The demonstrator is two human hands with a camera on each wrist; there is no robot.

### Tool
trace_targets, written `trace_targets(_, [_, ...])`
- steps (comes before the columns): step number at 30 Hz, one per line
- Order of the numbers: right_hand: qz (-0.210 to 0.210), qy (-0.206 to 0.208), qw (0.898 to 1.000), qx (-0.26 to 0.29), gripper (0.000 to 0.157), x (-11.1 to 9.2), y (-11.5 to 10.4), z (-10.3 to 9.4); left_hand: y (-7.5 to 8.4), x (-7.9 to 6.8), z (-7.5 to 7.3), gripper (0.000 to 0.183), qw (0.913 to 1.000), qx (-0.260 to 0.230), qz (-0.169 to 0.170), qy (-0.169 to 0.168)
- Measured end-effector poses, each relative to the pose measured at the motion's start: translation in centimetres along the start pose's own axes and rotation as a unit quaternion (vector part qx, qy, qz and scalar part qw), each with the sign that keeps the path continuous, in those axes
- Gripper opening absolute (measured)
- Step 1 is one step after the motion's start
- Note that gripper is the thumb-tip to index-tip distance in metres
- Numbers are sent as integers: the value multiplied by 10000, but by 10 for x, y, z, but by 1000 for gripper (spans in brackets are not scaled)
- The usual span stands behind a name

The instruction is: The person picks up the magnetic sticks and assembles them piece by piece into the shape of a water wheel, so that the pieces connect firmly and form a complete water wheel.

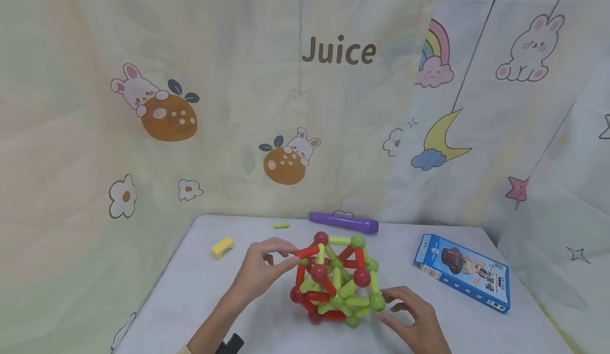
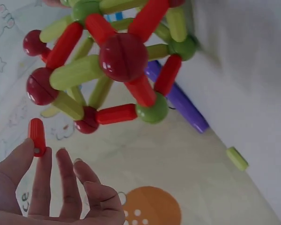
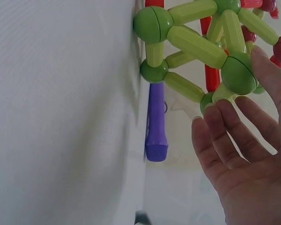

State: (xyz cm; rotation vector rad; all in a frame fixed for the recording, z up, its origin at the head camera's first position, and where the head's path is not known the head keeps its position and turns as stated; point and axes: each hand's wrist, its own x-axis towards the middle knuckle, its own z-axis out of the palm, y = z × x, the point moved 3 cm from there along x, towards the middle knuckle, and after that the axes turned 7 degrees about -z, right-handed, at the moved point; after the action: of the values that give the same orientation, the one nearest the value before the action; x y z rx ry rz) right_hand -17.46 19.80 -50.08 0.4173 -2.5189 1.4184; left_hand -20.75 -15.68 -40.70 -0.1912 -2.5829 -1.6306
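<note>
A red magnetic stick (image 2: 36,136) is pinched between the thumb and index finger of my left hand (image 1: 261,266), its other fingers spread loosely. In the head view this stick overlaps the upper left of a ball-and-stick structure (image 1: 337,300) built of red and lime-green sticks with red and green balls. The structure stands on the table. At its lower right, my right hand (image 1: 413,314) holds a green ball (image 3: 239,73), thumb on one side and fingertips curving by the other. The far sides of the structure are partly hidden by nearer sticks.
A purple microphone-shaped stick (image 1: 344,222) and a loose lime-green stick (image 1: 281,225) lie near the table's back edge. At left sits a yellow arched block (image 1: 222,247). A blue box (image 1: 464,272) lies at right. Behind hangs a printed curtain (image 1: 229,110).
</note>
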Motion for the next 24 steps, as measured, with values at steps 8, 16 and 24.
trace_targets(8, [-63, 63, 9999, 51, 40, -3, 0, -1, 25, 0, 32, 13, 9941, 359, 688, -763])
trace_targets(16, [-37, 124, 9999, -9, 41, -4, 1, -2, 36, -3, 49, 13, 9871, 695, 1064, -973])
trace_targets(24, [-17, 118, 9999, 34, 39, -3, 0, -3, 36, -5, 54, 11, 9861, 901, 1074, -886])
